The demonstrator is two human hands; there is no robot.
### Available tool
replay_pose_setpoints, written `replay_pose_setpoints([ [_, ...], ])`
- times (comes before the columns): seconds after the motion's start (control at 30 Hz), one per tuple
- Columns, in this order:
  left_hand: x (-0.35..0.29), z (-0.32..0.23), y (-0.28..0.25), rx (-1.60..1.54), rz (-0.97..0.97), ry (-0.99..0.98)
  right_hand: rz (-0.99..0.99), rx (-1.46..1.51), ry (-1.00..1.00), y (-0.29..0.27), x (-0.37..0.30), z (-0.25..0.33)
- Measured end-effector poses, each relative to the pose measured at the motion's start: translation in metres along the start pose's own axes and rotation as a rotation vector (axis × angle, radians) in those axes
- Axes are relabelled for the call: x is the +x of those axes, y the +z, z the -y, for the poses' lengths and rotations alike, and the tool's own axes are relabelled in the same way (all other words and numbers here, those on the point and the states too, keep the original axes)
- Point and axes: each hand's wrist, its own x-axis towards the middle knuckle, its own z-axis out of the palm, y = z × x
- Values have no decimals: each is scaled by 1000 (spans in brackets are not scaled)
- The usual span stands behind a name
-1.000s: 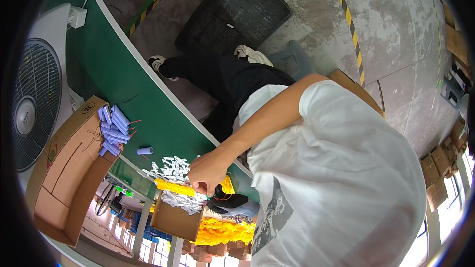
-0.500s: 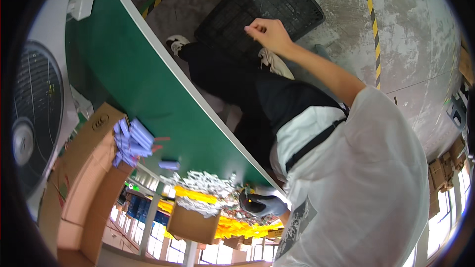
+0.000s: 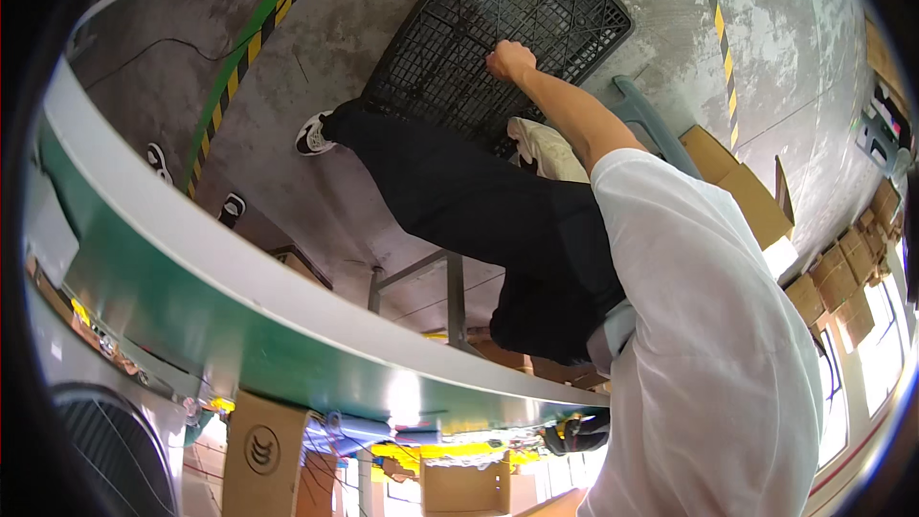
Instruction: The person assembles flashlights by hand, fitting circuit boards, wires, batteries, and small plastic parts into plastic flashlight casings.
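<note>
My right hand [image 3: 510, 59] is held out at the end of a bent, bare arm, above a black plastic grid pallet [image 3: 436, 67] on the floor. Its fingers are curled into a loose fist, and nothing shows in them. The hand looks apart from the pallet. I do not see my left hand; my white-shirted body fills the lower right. My black-trousered leg [image 3: 450, 172] stretches toward the upper left, ending in a black and white shoe [image 3: 314, 134]. A beige cloth-like thing [image 3: 553, 151] lies under my forearm, partly hidden.
A green table [image 3: 239, 349] with a white edge curves across the lower left. Along it stand a fan [image 3: 115, 445], a cardboard box [image 3: 251, 450] and blurred purple pieces [image 3: 335, 431]. A grey plastic stool [image 3: 651, 124] and a carton [image 3: 737, 182] are behind my arm. Another person's shoe [image 3: 232, 209] shows beyond the table.
My view has swung away from the table, which now sits lower in the picture, and more floor shows. My right fist stays over the pallet.
</note>
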Motion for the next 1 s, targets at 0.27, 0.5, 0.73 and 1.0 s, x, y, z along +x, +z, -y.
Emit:
replay_pose_setpoints([
  [0.27,10,13,-14,91,43,65,-28,256,233,15,4,-2],
  [0.5,1,8,-45,216,43,110,-41,287,179,18,-3,-1],
  [0.73,-2,4,-26,265,-17,185,-162,307,150,21,1,-19],
  [1.0,-105,-82,29,335,-327,-22,-360,368,-470,-5,-47,-26],
])
